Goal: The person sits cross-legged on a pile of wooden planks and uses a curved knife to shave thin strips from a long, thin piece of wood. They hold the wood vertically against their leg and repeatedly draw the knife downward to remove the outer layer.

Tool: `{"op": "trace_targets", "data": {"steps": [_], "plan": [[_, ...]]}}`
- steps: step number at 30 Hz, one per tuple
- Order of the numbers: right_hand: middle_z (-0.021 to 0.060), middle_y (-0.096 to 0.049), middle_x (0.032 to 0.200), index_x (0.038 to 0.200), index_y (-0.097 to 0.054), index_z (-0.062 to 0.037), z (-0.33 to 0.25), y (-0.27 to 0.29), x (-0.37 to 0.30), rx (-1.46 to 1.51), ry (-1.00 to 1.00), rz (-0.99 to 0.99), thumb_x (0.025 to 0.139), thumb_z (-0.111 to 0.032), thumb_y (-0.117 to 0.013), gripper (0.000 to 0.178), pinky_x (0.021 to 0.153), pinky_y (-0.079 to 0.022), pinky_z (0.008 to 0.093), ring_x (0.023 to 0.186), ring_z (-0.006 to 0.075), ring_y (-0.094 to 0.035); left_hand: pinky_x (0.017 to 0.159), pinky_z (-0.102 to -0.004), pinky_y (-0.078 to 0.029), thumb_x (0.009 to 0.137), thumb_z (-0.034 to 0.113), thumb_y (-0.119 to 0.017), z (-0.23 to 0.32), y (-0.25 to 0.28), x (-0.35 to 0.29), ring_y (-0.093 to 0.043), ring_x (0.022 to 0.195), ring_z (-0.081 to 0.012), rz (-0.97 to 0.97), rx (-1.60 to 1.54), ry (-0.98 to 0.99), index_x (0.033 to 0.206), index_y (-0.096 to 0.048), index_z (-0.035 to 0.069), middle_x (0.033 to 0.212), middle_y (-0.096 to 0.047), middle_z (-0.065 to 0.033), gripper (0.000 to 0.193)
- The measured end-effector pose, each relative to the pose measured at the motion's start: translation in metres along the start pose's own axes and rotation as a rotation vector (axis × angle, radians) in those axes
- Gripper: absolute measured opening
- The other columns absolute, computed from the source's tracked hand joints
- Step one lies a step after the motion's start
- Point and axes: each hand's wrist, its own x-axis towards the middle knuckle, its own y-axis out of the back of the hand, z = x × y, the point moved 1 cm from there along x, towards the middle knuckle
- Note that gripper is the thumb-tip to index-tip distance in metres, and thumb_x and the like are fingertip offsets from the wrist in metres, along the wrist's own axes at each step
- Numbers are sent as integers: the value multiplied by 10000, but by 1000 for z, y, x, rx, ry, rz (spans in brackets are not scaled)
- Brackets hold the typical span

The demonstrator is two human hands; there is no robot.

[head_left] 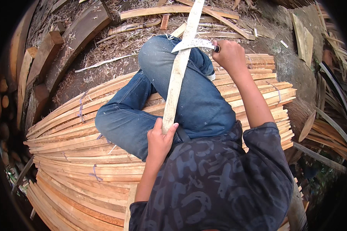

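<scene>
A long pale wooden slat (174,86) lies slantwise over my jeans-clad legs, its far end reaching past my knee. Near my lap, my left hand (160,138) is closed around the slat's near end. My right hand (229,55), out to the right of the knee, grips the dark handle of a curved knife (192,44). The knife's whitish blade crosses the slat above the knee and points left. Whether its edge bites into the wood cannot be made out.
Tied bundles of wooden slats (92,134) lie under and around me. Thick timber beams (81,34) stand at the far left. Shavings (100,57) and loose strips (173,11) cover the ground ahead. More wood pieces (324,134) are piled at the right.
</scene>
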Motion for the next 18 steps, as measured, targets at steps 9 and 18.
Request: {"op": "trace_targets", "data": {"steps": [9, 18], "plan": [[203, -670, 726, 766, -703, -17, 43, 30, 55, 90, -308, 43, 767, -356, -645, 343, 647, -534, 435, 693, 370, -664, 423, -283, -400, 893, 210, -643, -35, -10, -6, -513, 436, -110, 10, -13, 6, 835, -521, -1, 517, -508, -37, 251], [194, -662, 713, 734, -699, -51, -1, 3, 7, -45, -58, 24, 765, -292, -643, 249, 639, -543, 432, 689, 346, -671, 534, -477, -438, 885, 357, -631, -18, -6, -1, -580, 618, -456, -47, 42, 18, 805, -468, -17, 620, -569, -259, 416]]}}
